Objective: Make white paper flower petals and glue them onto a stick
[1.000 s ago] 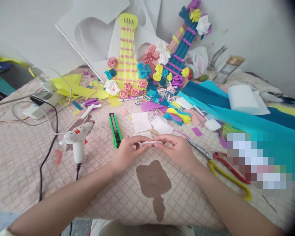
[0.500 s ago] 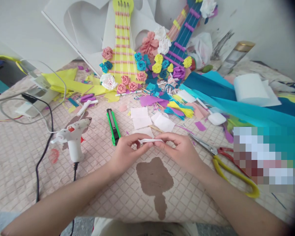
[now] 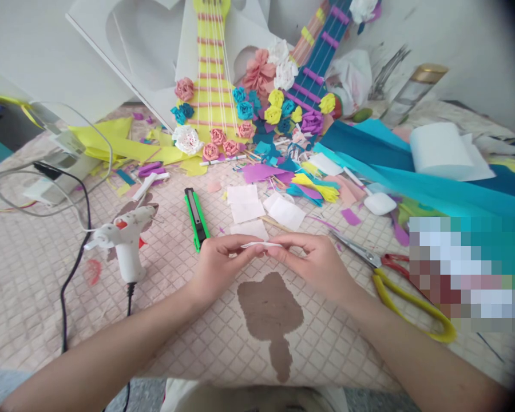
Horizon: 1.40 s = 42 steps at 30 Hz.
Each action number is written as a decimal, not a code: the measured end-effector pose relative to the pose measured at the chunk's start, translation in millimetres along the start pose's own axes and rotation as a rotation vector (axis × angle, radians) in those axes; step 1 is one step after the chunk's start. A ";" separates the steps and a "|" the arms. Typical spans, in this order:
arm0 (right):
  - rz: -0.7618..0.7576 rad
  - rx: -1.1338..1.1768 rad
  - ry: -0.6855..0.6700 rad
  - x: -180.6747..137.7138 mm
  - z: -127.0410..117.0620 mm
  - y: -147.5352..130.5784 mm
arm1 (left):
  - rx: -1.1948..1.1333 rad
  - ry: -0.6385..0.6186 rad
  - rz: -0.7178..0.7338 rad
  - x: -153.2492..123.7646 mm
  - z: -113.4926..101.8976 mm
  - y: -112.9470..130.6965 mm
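Note:
Between my two hands, a narrow piece of white paper (image 3: 261, 245) is pinched and held roughly level above the table. My left hand (image 3: 227, 260) grips its left end between thumb and fingers. On the right end, my right hand (image 3: 311, 260) has the same kind of pinch, the thumbs close together. Several white paper squares (image 3: 243, 203) lie just beyond my fingers, with another white piece (image 3: 284, 212) to their right. A green box cutter (image 3: 196, 220) rests beyond my left hand. Scissors (image 3: 390, 280) with yellow and red handles lie right of my right hand.
A white glue gun (image 3: 129, 246) stands at the left, its black cord (image 3: 75, 269) running toward the front edge. Yellow (image 3: 210, 74) and blue (image 3: 315, 68) guitar shapes with paper flowers lean at the back. Blue paper (image 3: 377, 151) and a white roll (image 3: 440, 150) lie on the right.
The white paper between my hands looks slightly narrower, and my fingertips have shifted a little along it. The whole view has tilted slightly; the things on the table stay put.

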State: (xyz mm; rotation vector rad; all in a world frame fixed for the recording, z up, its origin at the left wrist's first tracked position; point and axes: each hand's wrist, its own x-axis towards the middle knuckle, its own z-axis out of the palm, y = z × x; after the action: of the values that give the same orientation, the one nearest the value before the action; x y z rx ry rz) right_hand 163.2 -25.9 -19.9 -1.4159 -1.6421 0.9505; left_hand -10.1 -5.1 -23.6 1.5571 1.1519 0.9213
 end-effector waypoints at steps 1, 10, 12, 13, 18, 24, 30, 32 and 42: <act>-0.003 0.013 -0.008 -0.1 0.1 0.3 | -0.014 0.005 -0.014 -0.3 0.3 0.6; 0.024 0.091 -0.018 3.8 -2.7 3.4 | -0.132 0.010 -0.084 1.1 -0.6 0.7; 0.038 0.111 -0.048 4.1 -3.2 2.8 | -0.125 0.014 -0.088 1.4 -0.9 0.8; 0.048 0.119 -0.060 4.0 -3.3 2.6 | -0.118 0.015 -0.088 1.5 -1.1 1.0; 0.052 0.104 -0.062 2.9 -2.5 2.9 | -0.092 -0.045 -0.058 1.4 -1.1 1.2; 0.033 0.108 -0.050 0.5 -0.2 1.2 | -0.061 -0.040 -0.060 1.6 -0.6 2.1; 0.052 0.144 -0.049 1.3 -1.4 1.4 | -0.141 -0.027 -0.121 3.7 -3.0 4.3; 0.063 0.124 -0.052 2.0 -2.1 2.0 | -0.171 -0.026 -0.132 4.5 -3.3 3.9; 0.075 0.115 -0.024 5.1 1.7 6.9 | -0.178 -0.006 -0.167 9.0 -2.7 -3.2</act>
State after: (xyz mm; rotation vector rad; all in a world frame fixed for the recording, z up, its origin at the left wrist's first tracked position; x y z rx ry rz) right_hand 164.2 -20.2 -26.4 -1.4011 -1.5356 1.0904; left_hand -11.0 4.6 -25.7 1.2997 1.1447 0.8816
